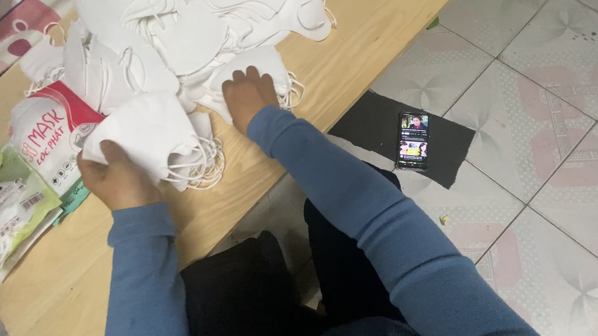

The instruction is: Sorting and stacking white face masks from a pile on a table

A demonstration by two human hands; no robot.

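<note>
L hand (118, 178) pinches a mask stack (154, 140) at 9 o'clock, squaring it; R hand (247, 94) flat, open, pinning the pile (195, 27) at 12.

Phone (413, 141) on black cloth (454, 150) — tiled floor (556, 98), mask packets (4, 212) at table's (345, 36) edge

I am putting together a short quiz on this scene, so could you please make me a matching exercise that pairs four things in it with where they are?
Things:
1. left hand
2. right hand
3. phone
4. mask packets

Places:
A. on a dark cloth on the tiled floor
B. flat on the mask pile
C. at the left end of the wooden table
D. gripping a stack of white masks

Pairs: 1-D, 2-B, 3-A, 4-C
</note>
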